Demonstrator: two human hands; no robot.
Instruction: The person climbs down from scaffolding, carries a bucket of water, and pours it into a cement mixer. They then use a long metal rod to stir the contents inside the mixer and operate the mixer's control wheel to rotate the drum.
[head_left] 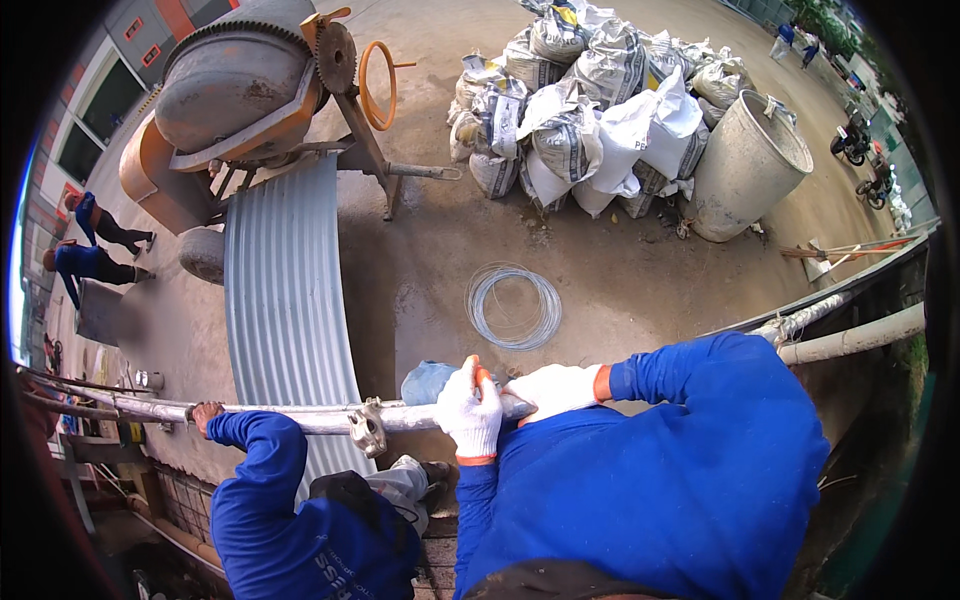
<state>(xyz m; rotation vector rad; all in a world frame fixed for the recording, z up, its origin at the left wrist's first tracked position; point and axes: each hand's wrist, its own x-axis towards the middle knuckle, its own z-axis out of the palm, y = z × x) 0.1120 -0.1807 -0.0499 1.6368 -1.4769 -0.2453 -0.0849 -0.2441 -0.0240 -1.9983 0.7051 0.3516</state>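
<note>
A grey metal pipe [412,418] runs crosswise in front of me, smeared with whitish material. My left hand [471,410], in a white knit glove with an orange cuff, is closed around it. Beside it my right hand [557,390], gloved the same way, grips the pipe close to my chest; its fingertips are partly hidden. A clamp-like metal coupler [368,428] sits on the pipe to the left of my hands. Just beyond my left hand is a blue-grey object [427,382], partly covered, whose kind I cannot make out.
A co-worker in blue [300,500] leans at my left, one bare hand [207,416] on the pipe. Beyond stand a concrete mixer [235,90], a corrugated metal sheet [285,280], a wire coil [515,307], piled sacks [560,140] and a large drum [745,170]. Two people walk far left.
</note>
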